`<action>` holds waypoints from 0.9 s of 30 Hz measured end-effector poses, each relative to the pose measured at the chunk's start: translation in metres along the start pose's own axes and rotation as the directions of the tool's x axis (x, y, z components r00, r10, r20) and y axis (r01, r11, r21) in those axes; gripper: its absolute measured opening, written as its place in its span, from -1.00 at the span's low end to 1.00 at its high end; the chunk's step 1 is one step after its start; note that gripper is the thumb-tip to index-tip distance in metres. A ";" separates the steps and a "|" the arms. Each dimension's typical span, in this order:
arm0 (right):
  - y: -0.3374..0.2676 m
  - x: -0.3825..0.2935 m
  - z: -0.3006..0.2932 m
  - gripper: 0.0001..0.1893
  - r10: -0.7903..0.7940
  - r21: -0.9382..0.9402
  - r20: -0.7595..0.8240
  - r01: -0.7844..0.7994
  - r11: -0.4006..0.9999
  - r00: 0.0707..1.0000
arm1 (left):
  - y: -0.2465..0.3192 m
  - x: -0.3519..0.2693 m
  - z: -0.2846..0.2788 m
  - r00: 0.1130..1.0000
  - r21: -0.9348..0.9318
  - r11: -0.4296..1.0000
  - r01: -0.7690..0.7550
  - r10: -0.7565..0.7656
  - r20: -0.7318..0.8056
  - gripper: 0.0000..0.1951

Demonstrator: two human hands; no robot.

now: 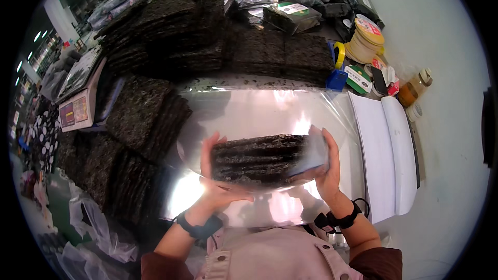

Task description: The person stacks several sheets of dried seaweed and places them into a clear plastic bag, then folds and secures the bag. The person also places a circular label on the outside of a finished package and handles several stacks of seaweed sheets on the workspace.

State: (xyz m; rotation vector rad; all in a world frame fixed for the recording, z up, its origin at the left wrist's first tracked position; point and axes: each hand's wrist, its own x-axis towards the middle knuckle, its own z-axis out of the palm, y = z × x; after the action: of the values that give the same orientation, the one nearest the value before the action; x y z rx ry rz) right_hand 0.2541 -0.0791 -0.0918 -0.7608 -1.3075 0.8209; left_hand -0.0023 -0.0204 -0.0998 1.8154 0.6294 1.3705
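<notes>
Between my two hands is a thick block of dried, dark seaweed sheets (255,159), its layered side facing up toward me. My left hand (216,192) grips its left end, thumb stretched along the near side. The right end is in my right hand (328,175), fingers around the far corner. A blurred, pale bluish patch (313,157) covers that end; I cannot tell whether it is film, a card or glare. Clear plastic film (249,112) lies spread around and beneath the block, shining with reflections.
Tall seaweed stacks (136,112) stand at left and along the back. Wrapped, labelled seaweed packs (293,17) pile up behind. A digital scale (76,111) is far left. At right are a blue tape dispenser (336,79), tape rolls (364,41), white sheets (371,155) and a bottle (414,87).
</notes>
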 end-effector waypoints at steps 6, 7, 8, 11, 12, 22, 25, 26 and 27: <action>0.000 -0.009 -0.008 0.22 -0.069 -0.231 -0.016 0.064 0.971 0.997 | -0.006 -0.003 0.001 0.994 0.025 0.994 -0.110 0.109 0.008 0.25; -0.008 -0.009 -0.010 0.01 -0.106 -0.326 -0.026 0.091 0.941 0.994 | -0.008 -0.005 -0.003 0.991 0.112 0.986 -0.126 0.121 0.050 0.29; -0.008 -0.013 -0.016 -0.15 -0.151 -0.265 -0.103 0.119 0.957 0.983 | -0.010 -0.009 -0.012 0.987 0.197 0.970 -0.145 0.128 0.094 0.32; -0.027 -0.021 -0.038 -0.70 -0.318 -0.511 -0.068 0.241 0.825 0.946 | 0.002 -0.006 -0.013 0.952 0.243 0.922 -0.300 0.274 0.137 0.27; -0.041 -0.011 -0.029 -0.82 -0.346 -0.542 -0.019 0.281 0.792 0.938 | 0.000 -0.012 -0.014 0.949 0.254 0.916 -0.310 0.283 0.138 0.26; -0.085 0.055 -0.011 -0.82 0.053 -0.553 0.543 0.309 0.774 0.838 | 0.078 0.039 -0.027 0.845 0.524 0.684 -0.508 0.279 0.456 -0.31; -0.085 0.062 0.002 -0.66 0.257 -0.587 0.504 0.108 0.803 0.825 | 0.085 0.056 -0.022 0.786 0.421 0.755 -0.503 0.198 0.585 -0.30; -0.091 0.067 0.009 -0.62 0.342 -0.614 0.487 0.037 0.788 0.804 | 0.088 0.060 -0.020 0.771 0.396 0.777 -0.490 0.174 0.613 -0.29; -0.096 0.070 0.014 -0.57 0.427 -0.643 0.464 -0.036 0.765 0.776 | 0.088 0.064 -0.017 0.767 0.381 0.794 -0.473 0.160 0.621 -0.29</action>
State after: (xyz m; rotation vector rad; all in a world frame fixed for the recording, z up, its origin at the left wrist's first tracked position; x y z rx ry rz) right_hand 0.2535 -0.0678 0.0275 -1.2749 -2.1344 0.8902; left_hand -0.0043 -0.0186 0.0104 2.7404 0.3775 0.8038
